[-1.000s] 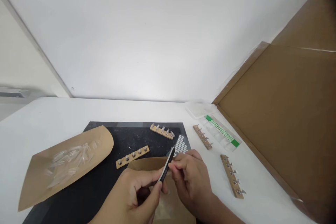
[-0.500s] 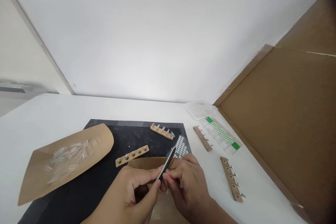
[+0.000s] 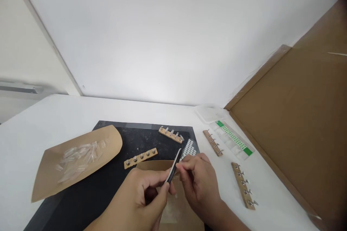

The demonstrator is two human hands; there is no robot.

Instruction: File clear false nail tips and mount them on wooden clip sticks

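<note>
My left hand [image 3: 146,191] pinches the lower end of a slim nail file [image 3: 174,166], dark on one face and pale along the other, tilted up to the right. Close beside the file, my right hand [image 3: 199,178] has its thumb and index finger pressed together; whatever is between them is too small to make out. Below both hands lies a brown paper tray [image 3: 181,205], partly covered by them. A sheet of white adhesive tabs [image 3: 189,148] shows just behind my right hand.
On the left, a brown tray [image 3: 51,184] holds clear nail tips [image 3: 81,155]. Wooden strips with metal studs lie on the black mat [image 3: 108,177], one at its back [image 3: 170,135], and on the white table at right [image 3: 242,186]. A green-and-white packet [image 3: 234,139] lies near the cardboard wall [image 3: 292,122].
My right fingers have moved slightly away from the file, leaving more of it and of the lower tray visible. The whole view has shifted a little. My left hand keeps its pinch.
</note>
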